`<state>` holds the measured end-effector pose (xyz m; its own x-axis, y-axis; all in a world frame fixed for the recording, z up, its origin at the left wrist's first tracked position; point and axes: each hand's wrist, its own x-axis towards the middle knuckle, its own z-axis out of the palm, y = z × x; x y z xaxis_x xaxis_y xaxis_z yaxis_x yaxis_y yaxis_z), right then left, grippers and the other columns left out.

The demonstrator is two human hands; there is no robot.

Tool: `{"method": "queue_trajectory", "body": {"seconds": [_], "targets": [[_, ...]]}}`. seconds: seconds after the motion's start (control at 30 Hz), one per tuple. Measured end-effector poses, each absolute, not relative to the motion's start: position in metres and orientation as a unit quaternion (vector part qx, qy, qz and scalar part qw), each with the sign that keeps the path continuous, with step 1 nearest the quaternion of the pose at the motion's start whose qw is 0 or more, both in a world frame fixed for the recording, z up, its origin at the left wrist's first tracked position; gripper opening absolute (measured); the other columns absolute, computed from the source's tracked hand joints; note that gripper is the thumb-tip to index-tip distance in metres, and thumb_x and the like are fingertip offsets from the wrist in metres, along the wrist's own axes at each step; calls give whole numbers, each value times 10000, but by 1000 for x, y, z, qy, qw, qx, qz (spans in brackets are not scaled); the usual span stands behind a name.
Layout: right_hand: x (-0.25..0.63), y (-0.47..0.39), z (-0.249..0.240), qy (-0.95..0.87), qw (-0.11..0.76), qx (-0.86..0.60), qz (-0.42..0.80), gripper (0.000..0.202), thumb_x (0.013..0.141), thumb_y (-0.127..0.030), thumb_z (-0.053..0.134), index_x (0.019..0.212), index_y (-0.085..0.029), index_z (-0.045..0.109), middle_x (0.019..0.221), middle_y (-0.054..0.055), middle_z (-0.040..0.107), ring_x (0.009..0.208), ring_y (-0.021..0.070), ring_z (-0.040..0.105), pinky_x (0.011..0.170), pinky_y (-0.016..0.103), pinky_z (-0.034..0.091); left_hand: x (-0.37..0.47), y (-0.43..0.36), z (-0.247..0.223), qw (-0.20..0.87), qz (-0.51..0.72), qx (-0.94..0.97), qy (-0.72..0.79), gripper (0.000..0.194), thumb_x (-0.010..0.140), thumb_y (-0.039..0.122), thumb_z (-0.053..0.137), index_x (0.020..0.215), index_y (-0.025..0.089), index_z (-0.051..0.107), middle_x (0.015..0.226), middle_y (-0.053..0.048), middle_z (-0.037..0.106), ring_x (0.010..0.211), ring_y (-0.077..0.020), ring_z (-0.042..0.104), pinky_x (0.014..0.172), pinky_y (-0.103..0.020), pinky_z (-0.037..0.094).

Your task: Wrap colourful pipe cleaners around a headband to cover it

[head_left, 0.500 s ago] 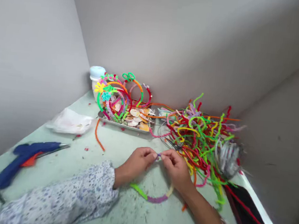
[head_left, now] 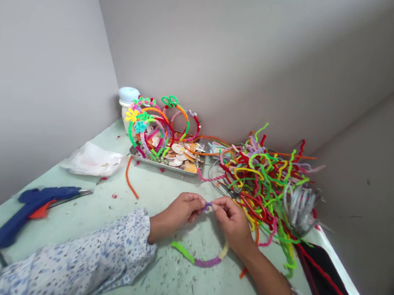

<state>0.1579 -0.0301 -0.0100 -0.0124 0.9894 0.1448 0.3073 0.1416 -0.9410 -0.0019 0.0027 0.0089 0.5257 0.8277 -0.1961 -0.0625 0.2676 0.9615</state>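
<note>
Between the fingertips of my two hands is a short purple pipe cleaner piece (head_left: 208, 205). My left hand (head_left: 183, 212) pinches its left end, and my right hand (head_left: 230, 219) pinches its right end. Below them on the table lies a curved band (head_left: 207, 262) wrapped in green, purple and cream; its right end runs up under my right hand and is hidden there. An orange pipe cleaner (head_left: 129, 178) lies to the left, beyond my left hand.
A metal tray (head_left: 167, 167) holds shells and colourful headbands. Right of it is a tangled heap of pipe cleaners (head_left: 264, 178) with a silver bundle (head_left: 301, 210). A blue glue gun (head_left: 16, 222), a plastic bag (head_left: 93, 161) and a blue-lidded jar (head_left: 128, 97) are at the left.
My left hand has shifted slightly to the left, and a little more of the purple piece shows between the fingertips. My right hand stays in nearly the same place.
</note>
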Motion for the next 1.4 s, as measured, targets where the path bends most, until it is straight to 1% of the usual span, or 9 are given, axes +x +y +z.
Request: {"method": "queue_trajectory", "body": {"seconds": [0.27, 0.37, 0.53, 0.63, 0.83, 1.07, 1.27, 1.4], "targets": [[158, -30, -10, -603, 455, -535, 378, 175, 820, -342, 522, 781, -174, 554, 575, -43, 443, 515, 99, 359, 471, 210, 288, -3, 3, 7, 690, 301, 544, 371, 237, 766, 313, 485, 602, 143, 473, 460, 53, 367, 393, -50, 303, 399, -202, 205], [158, -30, -9, -602, 452, -538, 379, 181, 821, -347, 519, 787, -173, 553, 579, -40, 452, 522, 103, 366, 474, 212, 293, -3, 4, 9, 690, 294, 540, 382, 230, 752, 321, 492, 606, 145, 477, 463, 56, 362, 385, -50, 306, 391, -200, 208], [158, -30, -10, -603, 452, -540, 375, 181, 819, -344, 523, 770, -173, 550, 566, -47, 427, 516, 101, 352, 471, 211, 285, -3, 5, 13, 698, 283, 528, 391, 204, 715, 308, 496, 592, 147, 471, 481, 54, 368, 390, -54, 325, 381, -197, 214], [158, -30, -11, -607, 450, -538, 372, 182, 819, -346, 524, 770, -173, 552, 567, -47, 427, 516, 101, 352, 472, 212, 285, -3, 4, 15, 703, 287, 524, 386, 168, 698, 272, 483, 586, 147, 467, 474, 59, 355, 381, -49, 309, 375, -193, 200], [158, -30, -11, -606, 452, -536, 376, 178, 821, -345, 522, 771, -177, 554, 562, -51, 423, 503, 96, 345, 465, 210, 279, -4, 2, 18, 700, 285, 530, 385, 153, 691, 250, 461, 575, 150, 456, 457, 64, 339, 368, -46, 289, 369, -192, 176], [156, -31, -6, -604, 457, -532, 377, 168, 811, -334, 525, 771, -175, 566, 585, -39, 462, 519, 101, 372, 481, 213, 300, -4, 3, 17, 705, 281, 525, 385, 192, 703, 285, 479, 566, 155, 446, 427, 70, 330, 351, -44, 266, 375, -198, 173], [157, -31, -9, -595, 459, -543, 375, 181, 801, -358, 523, 767, -185, 561, 566, -41, 437, 504, 112, 363, 472, 221, 294, -3, 5, 12, 697, 297, 524, 390, 195, 715, 307, 506, 609, 143, 496, 460, 55, 377, 373, -51, 310, 382, -200, 211], [157, -31, -9, -594, 458, -544, 377, 178, 801, -358, 523, 758, -188, 555, 560, -44, 423, 500, 111, 354, 462, 218, 281, -3, 5, 11, 690, 300, 525, 397, 195, 710, 315, 516, 633, 136, 512, 481, 51, 382, 387, -52, 319, 384, -195, 222]]}}
